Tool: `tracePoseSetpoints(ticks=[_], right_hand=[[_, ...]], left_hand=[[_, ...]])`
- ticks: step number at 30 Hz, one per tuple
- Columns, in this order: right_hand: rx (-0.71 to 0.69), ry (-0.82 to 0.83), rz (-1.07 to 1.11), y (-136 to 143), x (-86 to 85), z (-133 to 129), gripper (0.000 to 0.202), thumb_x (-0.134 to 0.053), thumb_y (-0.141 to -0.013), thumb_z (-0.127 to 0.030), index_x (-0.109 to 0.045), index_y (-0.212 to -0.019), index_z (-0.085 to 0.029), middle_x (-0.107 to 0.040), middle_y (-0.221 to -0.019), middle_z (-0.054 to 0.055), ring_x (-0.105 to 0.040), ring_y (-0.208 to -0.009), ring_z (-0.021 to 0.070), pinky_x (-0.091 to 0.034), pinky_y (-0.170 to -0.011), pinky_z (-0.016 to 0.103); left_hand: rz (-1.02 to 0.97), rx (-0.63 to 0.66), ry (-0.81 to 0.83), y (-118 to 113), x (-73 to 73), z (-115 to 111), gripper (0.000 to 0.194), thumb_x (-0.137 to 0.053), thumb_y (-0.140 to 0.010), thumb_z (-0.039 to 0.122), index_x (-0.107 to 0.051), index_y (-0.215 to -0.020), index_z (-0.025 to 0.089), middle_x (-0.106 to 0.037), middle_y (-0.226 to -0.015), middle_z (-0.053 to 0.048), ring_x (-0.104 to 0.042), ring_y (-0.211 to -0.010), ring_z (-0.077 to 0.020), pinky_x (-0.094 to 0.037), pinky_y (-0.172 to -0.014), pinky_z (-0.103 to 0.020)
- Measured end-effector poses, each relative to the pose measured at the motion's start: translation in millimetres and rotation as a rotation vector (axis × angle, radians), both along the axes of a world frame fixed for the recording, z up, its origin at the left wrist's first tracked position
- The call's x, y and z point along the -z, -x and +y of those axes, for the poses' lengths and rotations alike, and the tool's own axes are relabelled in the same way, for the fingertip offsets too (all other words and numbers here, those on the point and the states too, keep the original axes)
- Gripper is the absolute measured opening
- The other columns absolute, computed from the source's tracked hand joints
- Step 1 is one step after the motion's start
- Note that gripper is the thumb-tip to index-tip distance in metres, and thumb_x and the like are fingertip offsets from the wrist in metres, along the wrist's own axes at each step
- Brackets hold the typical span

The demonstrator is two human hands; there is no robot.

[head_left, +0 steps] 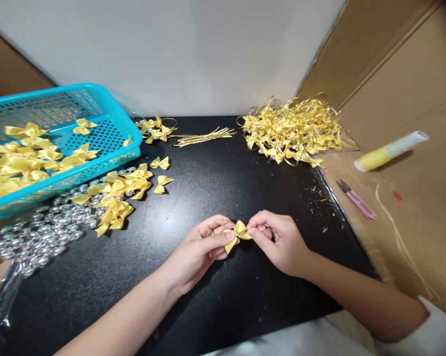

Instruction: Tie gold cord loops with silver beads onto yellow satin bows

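Observation:
A yellow ribbon bow (240,228) is held between my two hands, low over the front middle of the black table. My left hand (208,240) pinches its left side between thumb and fingers. A thin gold strand (218,221) arcs over those fingers. On the other side, my right hand (277,237) is closed, thumb and fingertips gripping the bow's right tail. Whatever lies behind the bow is hidden by it and by the fingers.
A blue basket (128,143) of yellow bows stands left, beside silver beads (56,225) and loose bows (113,212). Gold ties (204,137) lie at the back, near a heap of finished bows (293,131). Pink thread snips (356,200) and a tube (391,151) are right.

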State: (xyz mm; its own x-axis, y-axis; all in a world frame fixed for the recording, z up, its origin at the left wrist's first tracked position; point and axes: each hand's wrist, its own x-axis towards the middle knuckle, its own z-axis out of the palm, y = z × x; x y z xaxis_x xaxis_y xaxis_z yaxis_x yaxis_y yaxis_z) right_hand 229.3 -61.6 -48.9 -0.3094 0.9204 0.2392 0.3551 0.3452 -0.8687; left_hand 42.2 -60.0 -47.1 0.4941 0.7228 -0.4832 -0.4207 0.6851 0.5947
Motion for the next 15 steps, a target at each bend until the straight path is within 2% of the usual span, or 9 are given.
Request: tracePoseSetpoints(ticks=[3,7,15], right_hand=[[0.014,-0.095,-0.044,-1.5,-2.1,0.5,0.011,-0.054,-0.087,-0.014,-0.057,-0.077,-0.018,-0.039,-0.058,-0.006,-0.040,-0.050,0.0073,-0.034,-0.050,0.021],[0.009,-0.116,-0.049,-2.8,-1.7,0.5,0.011,-0.054,-0.087,-0.012,-0.057,-0.077,-0.018,-0.040,-0.058,-0.006,-0.040,-0.050,0.0071,-0.034,-0.050,0.021],[-0.001,0.037,-0.031,-2.8,3.4,0.2,0.012,-0.051,-0.090,-0.020,-0.055,-0.079,-0.019,-0.040,-0.058,-0.007,-0.038,-0.049,0.0072,-0.033,-0.049,0.021]], left_hand=[[0.017,0.002,-0.012,-0.7,-0.5,0.4,0.019,-0.079,-0.069,0.023,-0.063,-0.073,0.014,-0.043,-0.056,0.006,-0.026,-0.048,-0.0032,-0.021,-0.047,-0.018],[0.012,-0.002,0.000,-0.3,-0.4,0.8,0.019,-0.079,-0.069,0.024,-0.063,-0.073,0.014,-0.044,-0.056,0.006,-0.024,-0.047,-0.0031,-0.019,-0.046,-0.019],[-0.012,0.008,0.007,1.2,-0.3,0.3,0.017,-0.081,-0.068,0.023,-0.068,-0.076,0.014,-0.049,-0.057,0.005,-0.029,-0.047,-0.0027,-0.022,-0.047,-0.018]])
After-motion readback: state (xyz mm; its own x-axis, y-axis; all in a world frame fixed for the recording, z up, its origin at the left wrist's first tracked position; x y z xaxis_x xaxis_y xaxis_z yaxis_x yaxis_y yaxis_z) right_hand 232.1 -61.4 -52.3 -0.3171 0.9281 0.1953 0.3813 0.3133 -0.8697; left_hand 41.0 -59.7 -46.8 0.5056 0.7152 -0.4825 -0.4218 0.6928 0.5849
